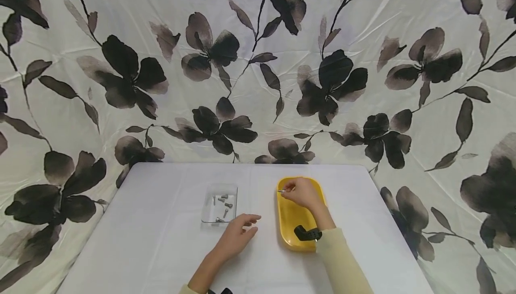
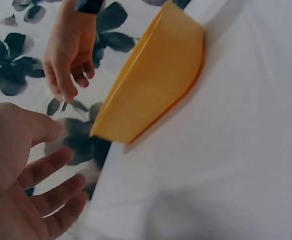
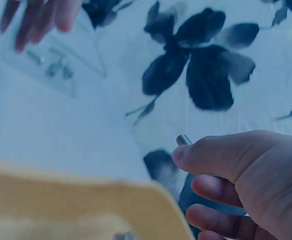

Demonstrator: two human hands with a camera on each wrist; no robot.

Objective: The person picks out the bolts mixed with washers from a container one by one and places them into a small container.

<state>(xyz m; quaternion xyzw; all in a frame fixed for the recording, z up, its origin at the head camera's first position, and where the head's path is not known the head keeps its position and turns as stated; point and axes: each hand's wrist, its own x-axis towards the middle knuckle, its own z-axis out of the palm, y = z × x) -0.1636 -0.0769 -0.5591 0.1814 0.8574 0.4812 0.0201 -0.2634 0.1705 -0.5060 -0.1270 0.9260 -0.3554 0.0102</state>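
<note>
My right hand [image 1: 301,193] pinches a small metal bolt [image 3: 183,140] between thumb and fingers, its threaded end sticking out past the thumb. In the head view this hand is over the far part of a yellow tray [image 1: 296,226]. A bit of metal [image 3: 125,236] shows inside the tray at the bottom of the right wrist view. My left hand [image 1: 238,235], holding nothing, hovers with fingers loosely extended between the tray and a clear plastic box [image 1: 206,215]. Several metal bolts [image 1: 228,205] lie in that box.
A white cloth [image 1: 161,231] covers the table, whose far edge meets a hanging floral sheet [image 1: 242,83]. Dark straps with small cameras [image 1: 307,233] are worn on the wrists.
</note>
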